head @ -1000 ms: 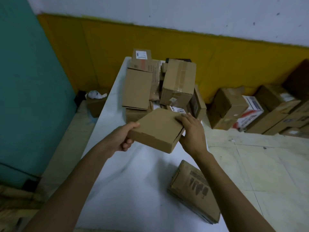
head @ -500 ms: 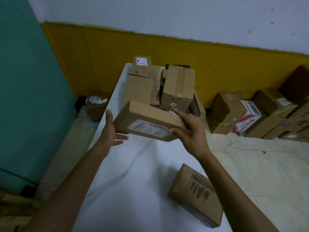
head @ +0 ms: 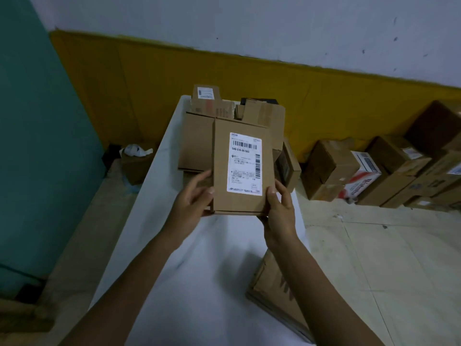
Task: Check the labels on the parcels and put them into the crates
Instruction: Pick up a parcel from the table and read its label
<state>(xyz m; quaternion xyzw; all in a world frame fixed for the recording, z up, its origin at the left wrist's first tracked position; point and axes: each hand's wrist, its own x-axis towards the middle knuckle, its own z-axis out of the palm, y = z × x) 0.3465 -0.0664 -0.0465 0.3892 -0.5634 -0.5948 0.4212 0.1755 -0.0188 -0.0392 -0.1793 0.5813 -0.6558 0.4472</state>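
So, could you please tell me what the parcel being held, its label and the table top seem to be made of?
The parcel looks like plain brown cardboard, matte, with folded seams at its edges. Its label appears to be white paper, printed with black barcodes. The table top is white, smooth and faintly veined, perhaps marble or laminate; I cannot tell.

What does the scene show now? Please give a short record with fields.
held parcel: flat cardboard box, upright
label: white, with barcodes, facing the camera
left hand: grips the parcel's lower left edge
right hand: grips its lower right corner
table: white, more parcels piled at the far end
crates: none in view
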